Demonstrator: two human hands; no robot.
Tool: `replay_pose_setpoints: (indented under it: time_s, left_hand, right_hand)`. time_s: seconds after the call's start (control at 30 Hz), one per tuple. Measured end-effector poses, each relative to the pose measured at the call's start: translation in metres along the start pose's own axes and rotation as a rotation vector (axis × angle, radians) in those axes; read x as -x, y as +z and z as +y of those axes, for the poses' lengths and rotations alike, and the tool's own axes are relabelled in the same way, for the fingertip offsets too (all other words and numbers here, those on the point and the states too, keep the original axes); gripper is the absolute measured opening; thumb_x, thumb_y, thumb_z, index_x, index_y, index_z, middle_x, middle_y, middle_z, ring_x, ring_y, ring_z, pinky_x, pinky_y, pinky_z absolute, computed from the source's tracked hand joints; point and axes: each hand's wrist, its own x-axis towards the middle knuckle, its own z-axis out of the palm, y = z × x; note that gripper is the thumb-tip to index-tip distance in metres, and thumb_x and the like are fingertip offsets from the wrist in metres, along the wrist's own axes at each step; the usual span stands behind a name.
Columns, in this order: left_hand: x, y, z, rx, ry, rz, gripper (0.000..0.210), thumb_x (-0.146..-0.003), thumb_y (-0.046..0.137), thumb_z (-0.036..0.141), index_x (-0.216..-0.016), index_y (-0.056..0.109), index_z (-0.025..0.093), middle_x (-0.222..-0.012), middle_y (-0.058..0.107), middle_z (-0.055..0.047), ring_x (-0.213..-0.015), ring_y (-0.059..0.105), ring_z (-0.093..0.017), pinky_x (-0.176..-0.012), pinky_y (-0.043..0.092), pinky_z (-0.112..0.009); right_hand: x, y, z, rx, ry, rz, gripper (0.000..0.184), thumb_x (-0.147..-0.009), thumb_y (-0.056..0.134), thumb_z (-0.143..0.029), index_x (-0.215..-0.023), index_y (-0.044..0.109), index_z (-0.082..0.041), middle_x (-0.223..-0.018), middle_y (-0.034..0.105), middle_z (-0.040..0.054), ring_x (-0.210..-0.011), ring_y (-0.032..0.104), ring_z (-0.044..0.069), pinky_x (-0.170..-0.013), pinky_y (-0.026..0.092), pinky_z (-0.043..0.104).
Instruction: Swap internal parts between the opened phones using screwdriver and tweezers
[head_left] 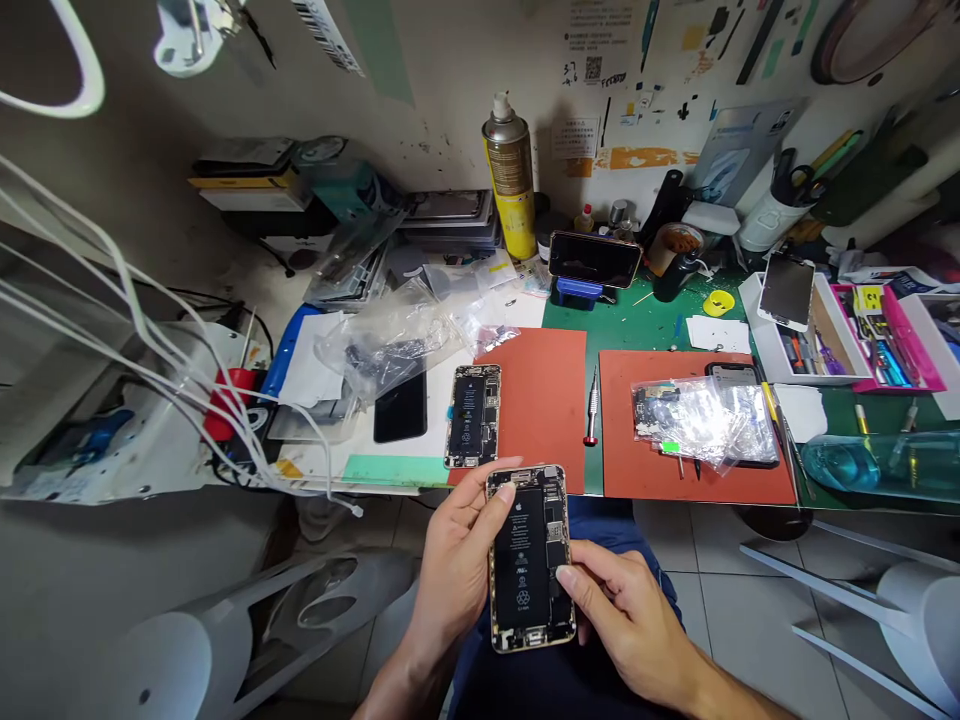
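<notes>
An opened phone (521, 560), its black battery and circuit board bare, is held over my lap in front of the table edge. My left hand (459, 545) grips its left side, thumb on the upper left corner. On the right edge, my right hand (626, 610) pinches the phone, thumb pressed near the lower board. A second opened phone (472, 415) lies on the left red mat (544, 400) just beyond. Beside it rests a dark phone screen (401, 405). A small screwdriver (592, 405) lies between the two mats.
Plastic bags with parts (705, 415) cover the right red mat (622, 470). Farther back stand a yellow spray can (514, 180) and a phone on a blue stand (594, 262). A white tool box (840, 370) is at right. White cables (225, 370) hang at left.
</notes>
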Motion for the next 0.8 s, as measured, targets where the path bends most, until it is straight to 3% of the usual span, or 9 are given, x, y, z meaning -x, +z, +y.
replay_pose_setpoints:
  time_s: [0.5,0.8]
  left_hand:
    - [-0.0016,0.0030,-0.0010,0.060,-0.026,-0.053,0.047,-0.080,0.095,0.041,-0.120,0.080,0.022,-0.099,0.086,-0.007,-0.082,0.081,-0.019,-0.074,0.066,-0.024]
    - [-0.0010,0.0009,-0.0049,0.021,-0.003,-0.072,0.047,-0.087,0.089,0.045,-0.126,0.077,0.021,-0.104,0.086,-0.009,-0.088,0.082,-0.023,-0.075,0.065,-0.028]
  right_hand:
    - [0.0009,-0.0031,0.0052,-0.001,-0.023,0.032,0.046,-0.111,0.050,-0.056,-0.118,0.080,-0.024,-0.070,0.063,-0.0025,-0.057,0.060,0.013,-0.059,0.048,0.024]
    - [0.0005,-0.0026,0.0045,-0.003,-0.031,0.021,0.043,-0.111,0.051,-0.054,-0.118,0.081,-0.024,-0.069,0.061,-0.0030,-0.057,0.060,0.013,-0.060,0.049,0.023]
